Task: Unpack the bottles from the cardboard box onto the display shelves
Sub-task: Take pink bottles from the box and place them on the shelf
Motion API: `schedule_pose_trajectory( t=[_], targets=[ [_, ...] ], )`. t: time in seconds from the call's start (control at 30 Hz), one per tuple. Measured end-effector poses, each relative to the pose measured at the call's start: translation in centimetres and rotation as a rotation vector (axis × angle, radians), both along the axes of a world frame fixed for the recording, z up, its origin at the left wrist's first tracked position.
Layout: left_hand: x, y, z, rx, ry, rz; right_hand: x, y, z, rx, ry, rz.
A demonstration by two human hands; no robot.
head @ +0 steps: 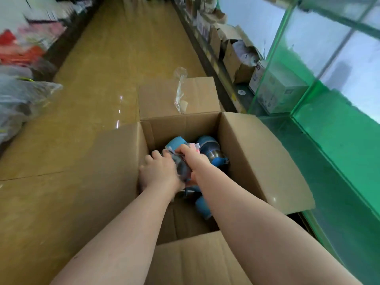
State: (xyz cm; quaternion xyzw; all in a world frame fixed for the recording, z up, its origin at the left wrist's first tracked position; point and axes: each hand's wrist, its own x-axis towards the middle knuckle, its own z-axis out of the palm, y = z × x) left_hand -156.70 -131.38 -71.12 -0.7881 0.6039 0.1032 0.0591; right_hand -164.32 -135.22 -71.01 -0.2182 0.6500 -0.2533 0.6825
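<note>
With both my hands down inside the cardboard box [257,153] on the floor, my left hand [159,171] and right hand [190,155] grip one plastic-wrapped bottle [182,167] between them. Several blue bottles [209,147] remain inside, and the green glass display shelves [329,140] beside me look mostly unfilled, so I judge much remains. No writing is legible.

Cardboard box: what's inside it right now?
Inside the cardboard box lie blue bottles, some in plastic wrap. Both hands, left and right, grip one wrapped bottle; arms hide whatever lies beneath.
</note>
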Motion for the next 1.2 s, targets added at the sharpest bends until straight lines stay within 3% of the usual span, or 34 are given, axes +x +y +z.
schedule_pose_trajectory(
  t=[0.17,0.37,0.5,0.63,0.97,1.2],
  targets=[
    [-0.3,-4.9,8.6,-0.334,0.109,0.032,0.7,-4.4,11.4,-0.42,0.216,0.001],
    [-1.0,-9.0,19.1,-0.465,0.155,-0.03,0.5,-7.6,22.4,-0.741,0.367,0.005],
    [-0.7,-9.7,27.3,-0.456,0.236,-0.019,1.3,-8.0,30.7,-0.815,0.501,0.03],
    [-0.8,-9.1,40.1,-0.444,0.337,-0.032,1.5,-7.8,42.5,-0.834,0.544,0.021],
    [-1.6,-8.3,70.8,-0.589,0.325,-0.208,-0.2,-5.6,73.7,-0.934,0.649,-0.102],
    [-3.3,-4.8,84.5,-0.667,0.484,-0.376,-2.7,-1.6,87.5,-0.99,0.742,-0.24]
  ],
)
